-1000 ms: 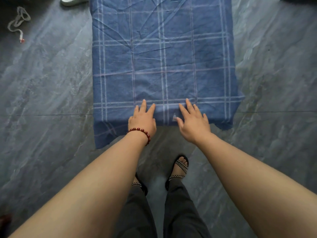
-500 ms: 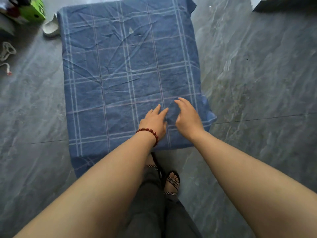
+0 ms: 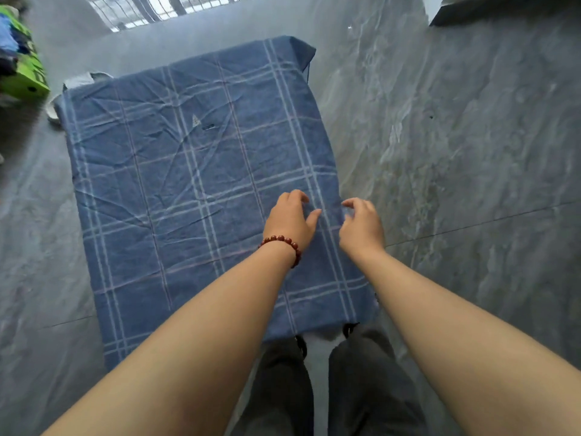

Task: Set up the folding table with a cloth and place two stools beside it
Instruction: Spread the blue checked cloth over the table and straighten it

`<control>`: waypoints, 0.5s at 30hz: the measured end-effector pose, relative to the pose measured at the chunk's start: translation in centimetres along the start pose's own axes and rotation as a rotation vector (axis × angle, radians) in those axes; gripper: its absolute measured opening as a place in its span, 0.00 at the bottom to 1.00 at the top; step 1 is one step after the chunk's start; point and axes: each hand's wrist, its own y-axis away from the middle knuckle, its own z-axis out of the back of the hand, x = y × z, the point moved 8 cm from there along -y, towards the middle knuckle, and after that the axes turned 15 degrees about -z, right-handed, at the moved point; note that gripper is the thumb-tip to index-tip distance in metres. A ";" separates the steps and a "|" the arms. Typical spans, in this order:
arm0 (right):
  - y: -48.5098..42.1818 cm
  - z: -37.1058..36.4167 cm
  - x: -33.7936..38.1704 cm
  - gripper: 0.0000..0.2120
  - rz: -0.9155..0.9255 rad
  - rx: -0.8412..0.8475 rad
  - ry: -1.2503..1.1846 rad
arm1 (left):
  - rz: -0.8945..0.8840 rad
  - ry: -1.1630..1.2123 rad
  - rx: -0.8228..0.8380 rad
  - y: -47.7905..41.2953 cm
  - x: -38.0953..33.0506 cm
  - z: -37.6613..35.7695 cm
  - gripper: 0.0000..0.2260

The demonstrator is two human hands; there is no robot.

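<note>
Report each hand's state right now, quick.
Left hand: fingers curled down on the blue cloth; whether it has a grip cannot be told.
Right hand: fingers curled at the cloth's right edge; grip cannot be told.

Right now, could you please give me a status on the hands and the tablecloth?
Left hand and right hand at blue checked cloth, right side, fingers curled; grip unclear. Cloth spread flat, creased. No stools in view.

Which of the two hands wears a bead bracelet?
The left hand: a red bead bracelet circles its wrist, while the right hand has a bare wrist.
</note>
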 end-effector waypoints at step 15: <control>-4.2 -3.3 -3.3 0.15 -0.178 0.400 -0.229 | 0.222 -0.154 -0.071 -2.1 0.0 -2.2 0.09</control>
